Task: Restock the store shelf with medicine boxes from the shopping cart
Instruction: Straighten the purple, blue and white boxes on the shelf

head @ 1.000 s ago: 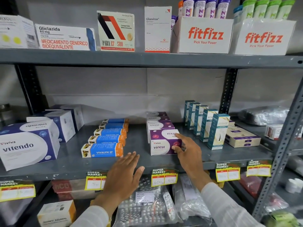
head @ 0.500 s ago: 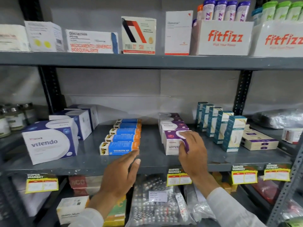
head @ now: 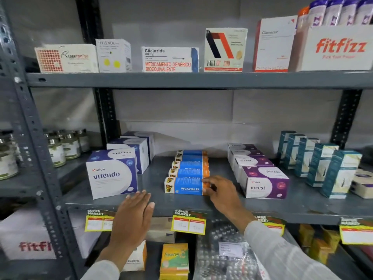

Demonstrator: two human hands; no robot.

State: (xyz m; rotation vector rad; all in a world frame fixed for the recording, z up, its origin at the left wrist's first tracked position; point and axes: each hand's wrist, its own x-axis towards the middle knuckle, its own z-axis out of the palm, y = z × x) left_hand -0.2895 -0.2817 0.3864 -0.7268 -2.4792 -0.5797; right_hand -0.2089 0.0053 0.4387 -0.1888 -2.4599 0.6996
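While at the front of the blue row on the middle shelf [head: 201,205], VIVALYN EF box [head: 186,185] pinched at orange end by right hand [head: 223,194]; left hand [head: 132,217] flat, released, near shelf edge.

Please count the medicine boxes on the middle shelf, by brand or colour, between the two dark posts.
Vitendo boxes: 3
Vivalyn EF boxes: 5
Virest boxes: 4
Teal upright boxes: 5
Total: 17
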